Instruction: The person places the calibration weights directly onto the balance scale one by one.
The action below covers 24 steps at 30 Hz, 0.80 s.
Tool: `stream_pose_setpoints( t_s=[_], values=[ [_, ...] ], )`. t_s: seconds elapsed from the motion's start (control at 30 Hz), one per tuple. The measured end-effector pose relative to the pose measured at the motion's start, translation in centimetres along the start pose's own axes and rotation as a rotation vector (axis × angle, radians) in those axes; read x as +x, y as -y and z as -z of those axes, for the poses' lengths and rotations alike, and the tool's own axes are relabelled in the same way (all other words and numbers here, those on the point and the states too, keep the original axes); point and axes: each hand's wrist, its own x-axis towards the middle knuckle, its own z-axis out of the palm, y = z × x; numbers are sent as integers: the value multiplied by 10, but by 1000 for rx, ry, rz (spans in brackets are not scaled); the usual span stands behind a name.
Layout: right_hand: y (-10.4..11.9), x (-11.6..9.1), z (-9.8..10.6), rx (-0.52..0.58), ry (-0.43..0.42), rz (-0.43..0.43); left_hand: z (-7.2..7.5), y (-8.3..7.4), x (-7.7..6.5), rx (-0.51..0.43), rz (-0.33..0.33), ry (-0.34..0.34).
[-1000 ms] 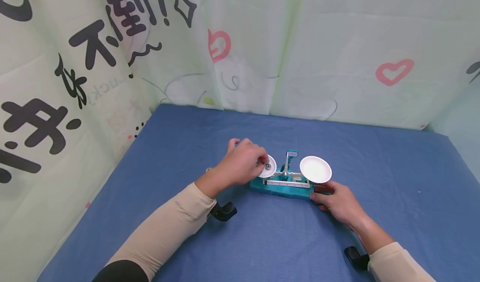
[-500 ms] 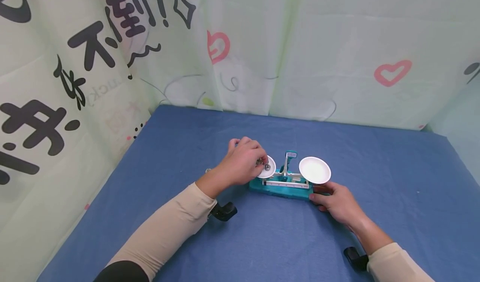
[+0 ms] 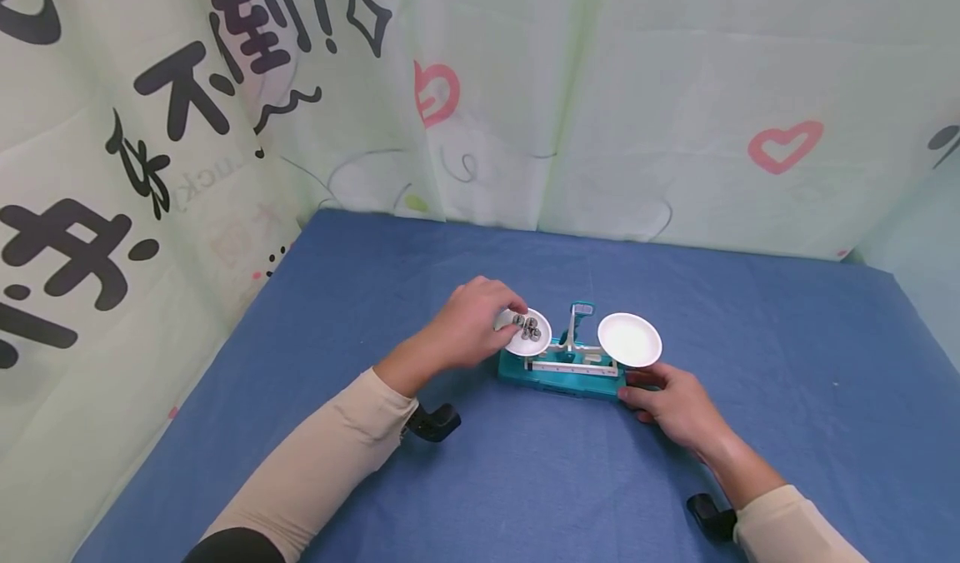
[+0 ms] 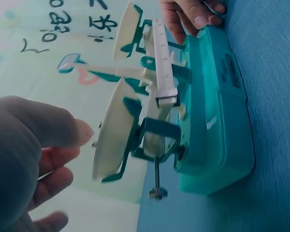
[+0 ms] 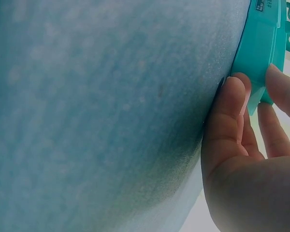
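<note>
A teal balance scale (image 3: 562,380) stands on the blue cloth with two white pans. Several small shiny metal pieces (image 3: 531,330) lie together in its left pan (image 3: 529,349). At that pan's left rim is my left hand (image 3: 471,323); in the left wrist view its thumb and fingers are spread apart beside the pan, with nothing seen between them. My right hand (image 3: 671,405) holds the right end of the teal base, thumb in front and fingers round the corner, as the right wrist view also shows. The right pan (image 3: 631,340) has nothing in it.
Blue cloth (image 3: 570,488) covers the table. Pale printed curtains (image 3: 637,88) hang behind it and along the left side. Black wrist mounts (image 3: 712,517) stick out under both wrists. An adjusting nut (image 4: 158,194) protrudes from the beam's left end.
My left hand has drawn back to the left from over the left pan, its fingers parting, and the group of metal pieces there has come into view. My right hand stays put.
</note>
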Motion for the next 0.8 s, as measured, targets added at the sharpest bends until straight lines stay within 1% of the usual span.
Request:
stream_pose_setpoints(
  t_s=[0.07, 0.13, 0.23, 0.43, 0.5, 0.6, 0.8],
  values=[
    [0, 0, 0, 2, 1, -5, 2, 4, -3, -58, -6, -4],
    [0, 0, 0, 3, 3, -3, 4, 8, -6, -91, -6, -13],
    [0, 0, 0, 2, 3, -3, 6, 13, -11, -112, 10, -27],
    [1, -1, -1, 5, 1, -7, 7, 30, -23, -148, 12, -94],
    [2, -1, -1, 8, 1, -7, 8, 36, -28, -157, 22, -104],
    [2, -1, -1, 12, 2, -9, 8, 47, -36, -145, 59, -84],
    [2, -2, 0, 25, 12, -7, 6, 69, -52, -90, 156, 23]
  ],
)
